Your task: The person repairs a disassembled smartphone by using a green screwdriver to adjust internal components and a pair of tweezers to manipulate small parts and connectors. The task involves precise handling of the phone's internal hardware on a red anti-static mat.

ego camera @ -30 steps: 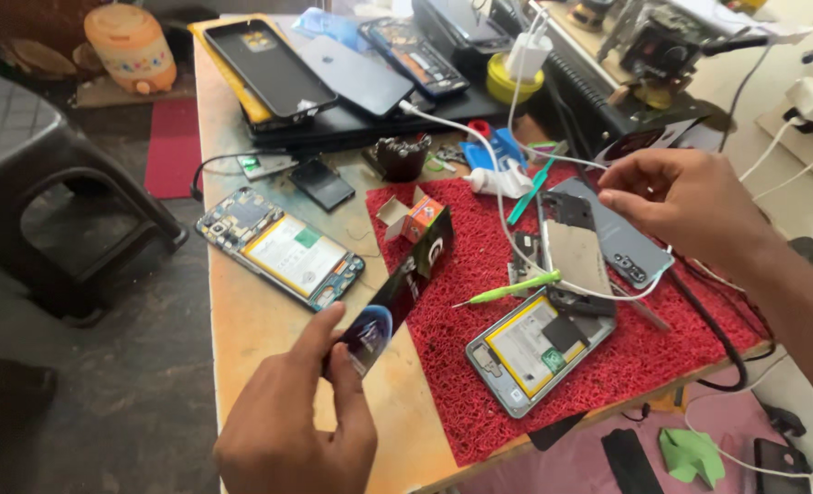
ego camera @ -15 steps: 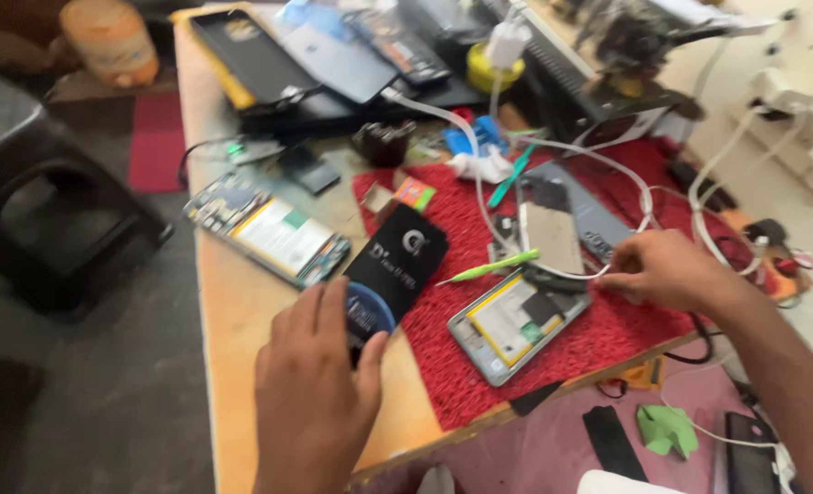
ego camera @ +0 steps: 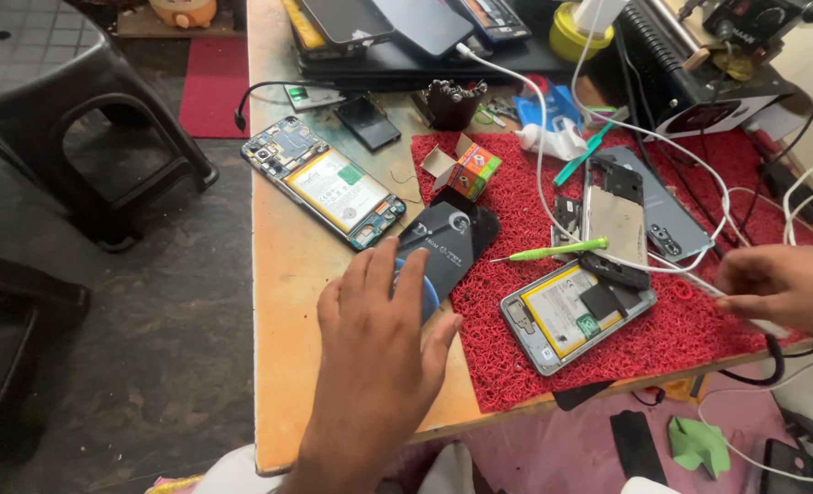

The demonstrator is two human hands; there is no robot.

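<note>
My left hand (ego camera: pixel 379 334) lies flat with spread fingers on the near end of a flat black packet (ego camera: pixel 447 242), which rests partly on the red mat (ego camera: pixel 699 320). My right hand (ego camera: pixel 781 288) sits at the mat's right edge, fingers curled on a white cable (ego camera: pixel 553 110) that runs back across the mat. An opened phone with its battery showing (ego camera: pixel 571 311) lies on the mat between my hands. A green-handled screwdriver (ego camera: pixel 557 249) lies just above that phone. A second opened phone (ego camera: pixel 328 183) rests on the bare wooden table (ego camera: pixel 287 302).
A small orange box (ego camera: pixel 468 169), phone back covers (ego camera: pixel 640 210), a blue tool and a white bottle lie on the mat. Phones and a dark device are stacked at the table's far edge. A black plastic stool (ego camera: pixel 77 119) stands on the floor to the left.
My left hand laid the black packet down flat from tilted upright. My right hand dropped from above the mat to its right edge, pulling the white cable along.
</note>
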